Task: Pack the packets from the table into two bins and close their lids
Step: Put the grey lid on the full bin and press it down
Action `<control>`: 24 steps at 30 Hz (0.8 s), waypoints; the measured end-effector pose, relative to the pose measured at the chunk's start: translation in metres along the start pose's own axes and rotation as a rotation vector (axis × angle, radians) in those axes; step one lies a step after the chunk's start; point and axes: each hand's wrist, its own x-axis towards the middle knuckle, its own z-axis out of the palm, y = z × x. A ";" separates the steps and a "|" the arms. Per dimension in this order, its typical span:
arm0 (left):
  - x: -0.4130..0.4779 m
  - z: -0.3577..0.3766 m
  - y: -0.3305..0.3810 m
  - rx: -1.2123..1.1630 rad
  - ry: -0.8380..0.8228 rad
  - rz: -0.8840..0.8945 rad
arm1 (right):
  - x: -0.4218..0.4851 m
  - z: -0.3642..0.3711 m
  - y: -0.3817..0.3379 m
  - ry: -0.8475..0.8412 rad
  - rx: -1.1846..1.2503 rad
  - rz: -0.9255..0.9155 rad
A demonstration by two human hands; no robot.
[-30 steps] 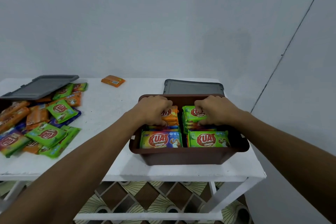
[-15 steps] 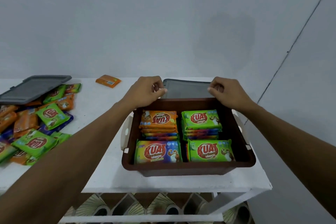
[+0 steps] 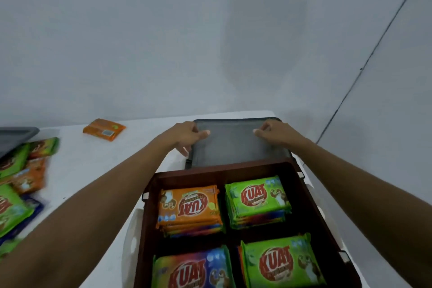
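A brown bin (image 3: 308,196) sits in front of me on the white table (image 3: 93,170), filled with stacks of packets: an orange stack (image 3: 189,208), a green stack (image 3: 257,199), and two more at the near side (image 3: 194,269). Behind the bin lies its grey lid (image 3: 233,145). My left hand (image 3: 184,135) grips the lid's left edge and my right hand (image 3: 273,133) grips its right edge. The lid's near edge looks slightly raised.
A pile of loose green and orange packets (image 3: 21,184) lies at the table's left. A second grey lid (image 3: 16,133) shows at the far left edge. One orange packet (image 3: 104,129) lies alone near the wall. The table's right edge is just beyond the bin.
My hands left the packets in the bin, reached past its far rim and took hold of the grey lid's two sides. The view moved closer to the bin.
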 end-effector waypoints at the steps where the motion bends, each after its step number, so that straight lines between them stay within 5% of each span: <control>1: 0.004 0.000 0.001 0.003 0.003 -0.014 | 0.007 0.001 0.002 -0.001 -0.018 0.032; 6: 0.017 -0.002 0.004 -0.010 -0.025 -0.112 | 0.025 0.008 0.011 -0.093 -0.146 0.248; 11: 0.015 -0.016 0.007 -0.107 0.173 -0.053 | 0.026 -0.002 0.012 0.014 0.185 0.225; 14: 0.000 -0.032 0.010 -0.398 0.399 -0.017 | 0.014 -0.021 0.000 0.246 0.290 0.140; 18: -0.042 -0.039 0.018 -0.833 0.447 0.042 | -0.018 -0.043 -0.019 0.411 0.676 0.033; 24: -0.127 -0.023 0.008 -1.112 0.472 0.077 | -0.092 -0.066 -0.008 0.242 1.107 0.106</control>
